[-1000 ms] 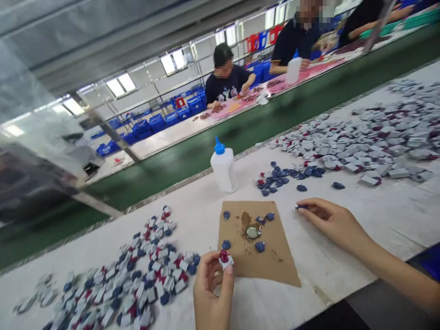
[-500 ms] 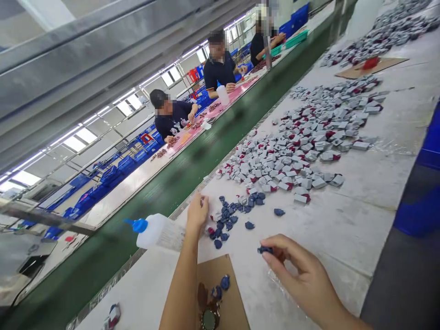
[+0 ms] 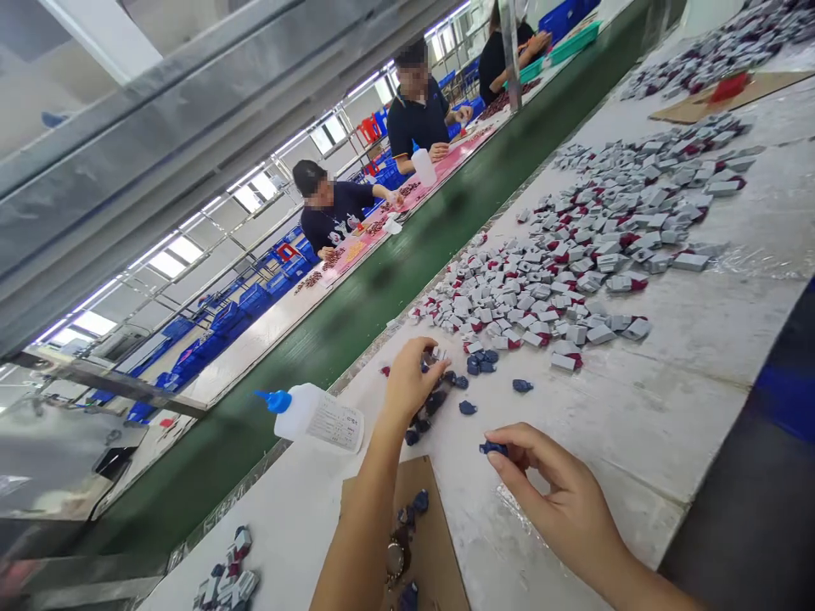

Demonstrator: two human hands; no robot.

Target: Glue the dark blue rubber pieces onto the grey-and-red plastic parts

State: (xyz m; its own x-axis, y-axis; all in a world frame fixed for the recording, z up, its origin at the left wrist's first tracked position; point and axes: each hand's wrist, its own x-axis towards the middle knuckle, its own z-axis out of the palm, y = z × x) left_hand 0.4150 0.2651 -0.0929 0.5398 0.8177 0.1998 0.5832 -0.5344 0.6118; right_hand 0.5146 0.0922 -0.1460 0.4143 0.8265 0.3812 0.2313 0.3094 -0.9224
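Blue pieces [image 3: 482, 362] now partly behind left hand [image 3: 413, 378]

Factory workshop, green conveyor belt [image 3: 446, 225], co-workers [image 3: 417, 123] alongside, blue bins [image 3: 251, 299], heaped small parts [image 3: 564, 265]

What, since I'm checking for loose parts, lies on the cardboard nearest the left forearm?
Dark blue pieces and a round, shiny object show on the cardboard. The left forearm hides part of it, so anything there cannot be seen.
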